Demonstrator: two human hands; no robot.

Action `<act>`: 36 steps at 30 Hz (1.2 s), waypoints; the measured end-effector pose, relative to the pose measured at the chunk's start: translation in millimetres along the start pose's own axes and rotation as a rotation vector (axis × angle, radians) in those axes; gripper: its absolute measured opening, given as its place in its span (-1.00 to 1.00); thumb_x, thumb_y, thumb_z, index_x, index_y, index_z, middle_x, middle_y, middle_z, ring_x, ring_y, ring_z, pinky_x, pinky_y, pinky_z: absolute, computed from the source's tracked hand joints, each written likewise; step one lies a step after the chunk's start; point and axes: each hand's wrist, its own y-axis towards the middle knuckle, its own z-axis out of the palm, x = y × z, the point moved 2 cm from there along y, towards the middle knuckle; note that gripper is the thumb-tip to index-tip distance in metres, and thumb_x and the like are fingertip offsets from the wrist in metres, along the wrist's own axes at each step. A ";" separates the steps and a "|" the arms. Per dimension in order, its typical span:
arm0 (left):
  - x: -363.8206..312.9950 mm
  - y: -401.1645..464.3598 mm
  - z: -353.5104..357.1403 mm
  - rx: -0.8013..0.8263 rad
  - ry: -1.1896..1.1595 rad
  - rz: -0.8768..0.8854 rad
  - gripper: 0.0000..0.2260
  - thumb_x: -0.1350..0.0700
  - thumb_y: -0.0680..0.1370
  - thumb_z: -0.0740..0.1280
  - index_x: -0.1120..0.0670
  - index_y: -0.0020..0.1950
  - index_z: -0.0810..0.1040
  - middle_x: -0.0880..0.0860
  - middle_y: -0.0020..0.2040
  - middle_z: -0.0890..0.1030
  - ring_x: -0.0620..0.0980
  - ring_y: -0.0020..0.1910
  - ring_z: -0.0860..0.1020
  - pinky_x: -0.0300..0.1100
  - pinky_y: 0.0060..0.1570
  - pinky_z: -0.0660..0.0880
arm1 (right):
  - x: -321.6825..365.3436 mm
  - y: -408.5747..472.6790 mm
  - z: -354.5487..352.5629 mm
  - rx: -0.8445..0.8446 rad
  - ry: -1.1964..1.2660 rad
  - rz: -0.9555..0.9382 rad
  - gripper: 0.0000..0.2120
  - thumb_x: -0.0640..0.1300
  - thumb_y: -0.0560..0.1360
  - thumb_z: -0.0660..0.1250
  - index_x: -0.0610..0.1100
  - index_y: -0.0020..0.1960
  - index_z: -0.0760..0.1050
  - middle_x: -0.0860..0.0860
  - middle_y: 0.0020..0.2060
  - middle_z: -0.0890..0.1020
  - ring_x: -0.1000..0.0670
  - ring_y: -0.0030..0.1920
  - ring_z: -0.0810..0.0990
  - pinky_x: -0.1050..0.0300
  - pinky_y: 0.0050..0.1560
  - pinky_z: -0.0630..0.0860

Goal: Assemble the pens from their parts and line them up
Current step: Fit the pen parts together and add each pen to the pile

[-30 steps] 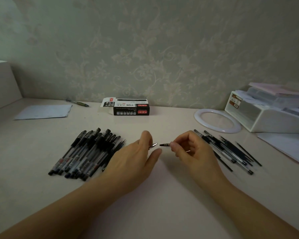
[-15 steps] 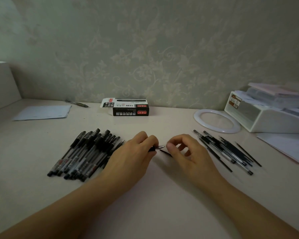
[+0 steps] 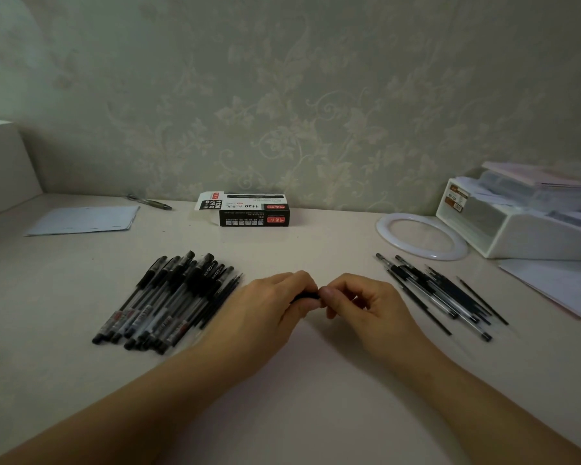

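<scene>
My left hand point(image 3: 269, 307) and my right hand point(image 3: 363, 303) meet at the middle of the table, fingertips together around one black pen point(image 3: 305, 296). Only a short dark stretch of that pen shows between them; the rest is hidden under my left palm. My left fingers curl round the pen's body and my right thumb and fingers pinch its end. A pile of assembled black-capped pens point(image 3: 171, 300) lies to the left. A loose heap of pen parts point(image 3: 440, 293), thin refills and clear barrels, lies to the right.
A black and white pen box point(image 3: 249, 209) stands at the back by the wall. A white ring point(image 3: 421, 235), a white storage box point(image 3: 524, 223) and papers point(image 3: 557, 286) sit at the right. A sheet point(image 3: 84, 219) and a lone pen point(image 3: 150, 202) lie at back left.
My hands have closed the gap between them. The metal tip and the small black part seen earlier are now covered by my fingers, which press together on the pen.
</scene>
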 end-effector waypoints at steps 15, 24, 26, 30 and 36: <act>9.6 -0.8 3.9 0.000 0.019 0.003 -0.81 -0.01 0.56 0.30 -0.13 -0.08 0.26 -0.19 -0.19 0.45 -0.21 -0.26 0.46 -0.34 -0.39 0.31 | 0.3 1.0 0.9 -0.004 0.073 0.055 -0.95 0.02 0.50 0.41 0.12 -0.04 0.61 0.15 -0.10 0.67 0.12 -0.13 0.59 0.33 -0.12 0.50; 11.2 -0.8 5.6 -0.018 0.023 0.009 -0.88 -0.08 0.59 0.17 -0.09 -0.06 0.42 -0.14 -0.18 0.51 -0.12 -0.27 0.47 -0.12 -0.31 0.43 | -2.4 0.7 -0.2 0.001 0.092 0.035 -0.90 -0.08 0.50 0.44 0.12 -0.04 0.60 0.18 -0.12 0.66 0.18 -0.26 0.52 0.36 -0.24 0.44; 11.3 -0.6 5.9 -0.027 0.015 0.008 -0.88 -0.09 0.59 0.16 -0.09 -0.05 0.42 -0.15 -0.18 0.51 -0.13 -0.27 0.48 -0.12 -0.30 0.44 | -1.8 1.1 1.1 -0.007 0.092 0.047 -0.90 0.07 0.48 0.43 0.13 -0.01 0.59 0.19 -0.08 0.65 0.16 -0.23 0.53 0.35 -0.21 0.45; 9.4 -1.0 7.1 -0.014 0.025 0.017 -0.87 -0.09 0.60 0.16 -0.08 -0.04 0.44 -0.15 -0.17 0.52 -0.13 -0.26 0.48 -0.11 -0.30 0.45 | -4.1 1.2 0.6 0.000 0.032 0.069 -0.87 0.08 0.54 0.35 0.07 -0.12 0.60 0.11 -0.23 0.67 0.11 -0.20 0.58 0.23 -0.16 0.46; 9.8 -1.0 5.8 -0.026 0.001 0.004 -0.87 -0.07 0.60 0.16 -0.07 -0.05 0.43 -0.13 -0.18 0.51 -0.12 -0.26 0.47 -0.16 -0.31 0.43 | -1.6 1.3 0.7 -0.006 0.112 0.060 -0.88 -0.06 0.49 0.45 0.10 0.00 0.60 0.17 -0.08 0.66 0.11 -0.20 0.54 0.35 -0.21 0.45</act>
